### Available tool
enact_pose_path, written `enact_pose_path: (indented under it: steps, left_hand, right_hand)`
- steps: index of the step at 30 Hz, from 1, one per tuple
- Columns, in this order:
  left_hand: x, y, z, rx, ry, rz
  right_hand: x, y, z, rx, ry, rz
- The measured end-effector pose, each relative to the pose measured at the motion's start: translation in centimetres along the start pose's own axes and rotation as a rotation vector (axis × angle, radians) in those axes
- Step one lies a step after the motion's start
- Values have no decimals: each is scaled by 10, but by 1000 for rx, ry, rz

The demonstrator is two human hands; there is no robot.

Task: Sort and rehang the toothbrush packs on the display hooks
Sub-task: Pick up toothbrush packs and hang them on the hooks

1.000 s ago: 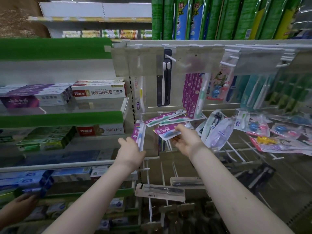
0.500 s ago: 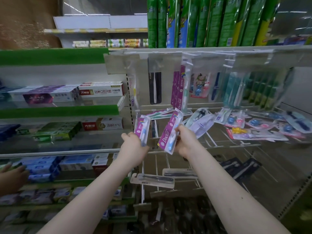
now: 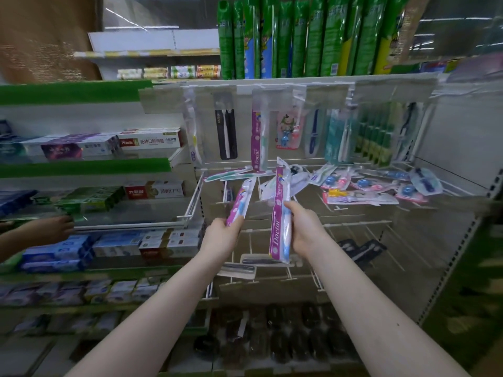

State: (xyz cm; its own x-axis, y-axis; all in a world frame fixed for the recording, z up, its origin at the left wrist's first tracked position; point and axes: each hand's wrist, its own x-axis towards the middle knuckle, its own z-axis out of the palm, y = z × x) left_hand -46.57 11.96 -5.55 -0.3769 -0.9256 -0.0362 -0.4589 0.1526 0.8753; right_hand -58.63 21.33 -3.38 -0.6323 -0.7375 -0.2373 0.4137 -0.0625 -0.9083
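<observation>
Both hands are gripping purple toothbrush packs in front of the hooks.
The right hand is curling round the lower half of the right pack, holding it upright. The left hand is pinching the bottom of the left pack, whose top is leaning right. A matching hanging pack is dangling above, between the hands. Loose packs are lying up and right of the right hand.

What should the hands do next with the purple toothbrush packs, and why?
Probably raise the purple pack in the right grip to hang with the matching hanging Doctor pack above, since both look alike; the left grip holds a second pack.
</observation>
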Motion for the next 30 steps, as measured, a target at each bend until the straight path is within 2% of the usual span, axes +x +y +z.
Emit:
enact_pose_path:
  steps: [4, 11, 16, 22, 26, 30]
  left_hand:
    - [-8, 4, 1, -309, -71, -94]
    - [4, 7, -6, -528, -268, -127]
    - [41, 10, -7, -544, -306, -37]
    - [97, 18, -10, -552, -322, 74]
    - [128, 25, -11, -631, -306, 39]
    - [149, 32, -10, -606, -339, 36]
  right_hand:
    - [-6, -1, -6, -65, -28, -3]
    - [8, -1, 3, -115, 4, -17]
    - [38, -8, 17, -103, 6, -79]
    - [84, -15, 33, -197, 93, -191]
    - [104, -19, 43, -230, 181, -215]
    - [117, -23, 44, -224, 244, -252]
